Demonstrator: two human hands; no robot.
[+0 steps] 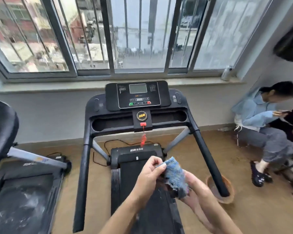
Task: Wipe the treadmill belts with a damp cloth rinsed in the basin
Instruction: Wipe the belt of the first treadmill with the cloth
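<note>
I hold a blue, worn cloth (174,174) up in front of me, above the black belt (134,173) of the middle treadmill. My left hand (150,174) pinches the cloth's upper left edge between thumb and fingers. My right hand (193,188) grips the cloth's lower right part from underneath, its fingers mostly hidden by the fabric. A brown basin (227,198) stands on the floor to the right, partly behind the treadmill's right handrail (208,159). A second treadmill's dusty belt (22,200) lies at the left.
The treadmill console (137,95) faces a barred window. A red safety cord (143,139) hangs from the console. A person in a light blue hoodie (259,114) sits at the right. A black power cable (107,149) runs on the wooden floor.
</note>
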